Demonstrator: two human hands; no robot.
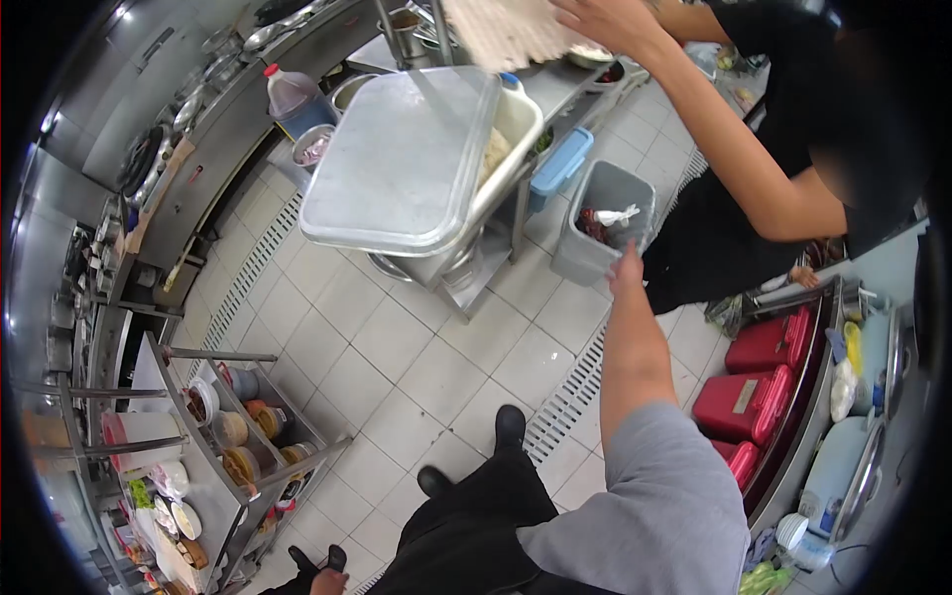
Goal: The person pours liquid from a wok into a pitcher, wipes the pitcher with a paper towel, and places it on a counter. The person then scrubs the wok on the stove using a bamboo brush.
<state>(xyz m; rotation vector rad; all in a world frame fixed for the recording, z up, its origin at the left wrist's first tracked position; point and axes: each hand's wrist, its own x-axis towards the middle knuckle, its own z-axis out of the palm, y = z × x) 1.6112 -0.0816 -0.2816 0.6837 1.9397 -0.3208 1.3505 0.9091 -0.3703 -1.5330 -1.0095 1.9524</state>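
My right hand (627, 268), at the end of a grey-sleeved arm, grips the near rim of a grey bin (585, 260). Inside the bin lie a white crumpled item (615, 216) and some dark red material. At the bottom edge, beside black boots, is part of a hand (329, 583) that appears to be my left; its fingers are cut off by the frame. A co-worker's hand (605, 22) touches a pale ridged sheet (516, 30) above the worktable. A metal lid (402, 159) partly covers a white tub (521, 124).
A blue-lidded container (562, 162) stands beside the bin. The co-worker in black (734, 213) is at the right, near red containers (744, 405). A metal shelf cart (213, 496) holds tubs at the lower left. Drain grates (560, 397) run across the tiled floor (436, 377).
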